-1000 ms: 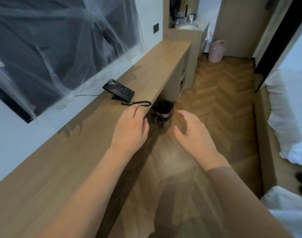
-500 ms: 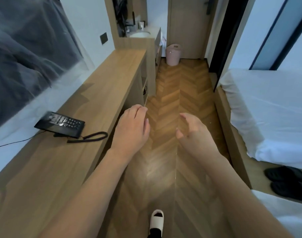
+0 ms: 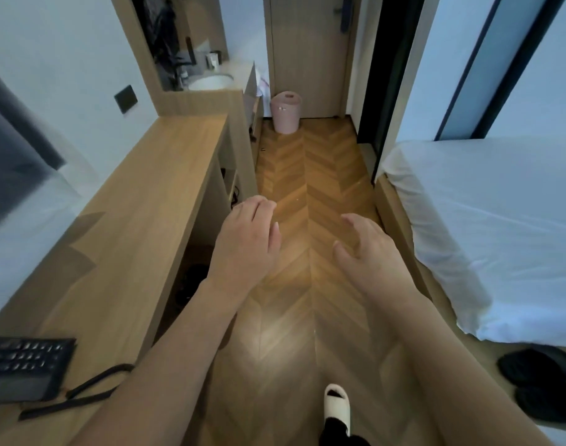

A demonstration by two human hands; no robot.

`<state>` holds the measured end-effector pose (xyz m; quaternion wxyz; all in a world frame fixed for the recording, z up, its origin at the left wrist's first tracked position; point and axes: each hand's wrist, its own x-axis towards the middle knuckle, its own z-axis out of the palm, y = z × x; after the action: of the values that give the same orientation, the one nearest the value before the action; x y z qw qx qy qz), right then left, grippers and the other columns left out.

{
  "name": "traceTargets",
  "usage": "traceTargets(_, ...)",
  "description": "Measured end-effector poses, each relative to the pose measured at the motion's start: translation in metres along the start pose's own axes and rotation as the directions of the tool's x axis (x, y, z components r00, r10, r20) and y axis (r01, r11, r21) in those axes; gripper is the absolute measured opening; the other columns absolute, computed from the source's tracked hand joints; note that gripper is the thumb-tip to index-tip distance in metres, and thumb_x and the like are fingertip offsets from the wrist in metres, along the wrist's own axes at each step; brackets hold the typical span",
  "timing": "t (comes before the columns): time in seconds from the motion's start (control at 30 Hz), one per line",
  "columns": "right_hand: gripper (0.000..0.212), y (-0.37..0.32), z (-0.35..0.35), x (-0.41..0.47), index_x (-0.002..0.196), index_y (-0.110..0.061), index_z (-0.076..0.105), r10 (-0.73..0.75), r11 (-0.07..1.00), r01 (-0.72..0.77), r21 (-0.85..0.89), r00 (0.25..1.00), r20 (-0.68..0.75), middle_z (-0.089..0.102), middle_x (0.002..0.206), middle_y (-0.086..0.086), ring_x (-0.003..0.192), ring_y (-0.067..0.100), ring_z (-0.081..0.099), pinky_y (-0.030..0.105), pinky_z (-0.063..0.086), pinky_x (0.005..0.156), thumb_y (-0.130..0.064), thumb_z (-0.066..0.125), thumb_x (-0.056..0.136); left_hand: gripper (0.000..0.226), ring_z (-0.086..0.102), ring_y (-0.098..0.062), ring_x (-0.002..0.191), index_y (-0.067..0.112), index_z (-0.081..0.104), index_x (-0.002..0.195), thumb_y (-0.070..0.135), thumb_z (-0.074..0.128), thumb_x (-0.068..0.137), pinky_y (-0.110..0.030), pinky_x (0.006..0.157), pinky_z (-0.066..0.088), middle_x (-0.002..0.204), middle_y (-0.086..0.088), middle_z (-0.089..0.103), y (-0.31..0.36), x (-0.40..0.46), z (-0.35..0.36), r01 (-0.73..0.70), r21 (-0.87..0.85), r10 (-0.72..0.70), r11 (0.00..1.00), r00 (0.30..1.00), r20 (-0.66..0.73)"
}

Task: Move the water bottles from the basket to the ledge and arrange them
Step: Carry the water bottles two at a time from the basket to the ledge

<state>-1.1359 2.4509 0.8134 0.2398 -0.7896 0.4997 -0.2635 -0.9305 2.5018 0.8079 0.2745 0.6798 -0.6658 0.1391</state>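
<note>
open floor (image 3: 310, 194) between ledge (image 3: 153, 201), bed (image 3: 487, 220)

A long wooden ledge (image 3: 153, 201) is running along the left wall, bearing a black telephone (image 3: 24, 368) at its near end, with the telephone's dark cord (image 3: 82, 394) trailing across the wood beside it. A herringbone wooden floor (image 3: 310, 188) is stretching toward a closed door, carrying a pink basket (image 3: 285, 111) at its far end, a pair of black slippers (image 3: 545, 381) at the lower right and a foot in a white slipper (image 3: 337, 405) near the bottom edge. A bed (image 3: 487, 226) covered in white sheeting is standing on the floor along the right side.
</note>
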Motion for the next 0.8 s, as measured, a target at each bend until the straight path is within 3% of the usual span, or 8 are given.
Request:
traceTargets(0.37, 0.055, 0.098, -0.035, 0.223, 0.147, -0.021, 0.041, -0.011, 0.999, 0.012, 0.040, 1.000, -0.021, 0.046, 0.148, -0.004, 0.135, 0.010, 0.043, 0.018, 0.028, 0.102, -0.030, 0.060, 0.095, 0.031, 0.056, -0.020, 0.118, 0.011, 0.058, 0.125, 0.025, 0.052, 0.098, -0.036, 0.102, 0.049, 0.127, -0.006, 0.060, -0.007, 0.206, 0.131, 0.012, 0.048, -0.013, 0.999, 1.000, 0.006)
traceTargets(0.8, 0.054, 0.181, -0.041, 0.431, 0.147, -0.023, 0.041, 0.043, 0.999, -0.043, 0.023, 0.999, -0.013, 0.044, 0.150, -0.005, 0.136, 0.010, 0.041, 0.020, 0.029, 0.103, -0.032, 0.058, 0.096, 0.030, 0.057, -0.018, 0.116, 0.012, 0.059, 0.124, 0.025, 0.049, 0.100, -0.034, 0.100, 0.051, 0.126, -0.004, 0.060, -0.035, 0.389, 0.265, 0.022, -0.030, -0.021, 0.999, 0.999, 0.050)
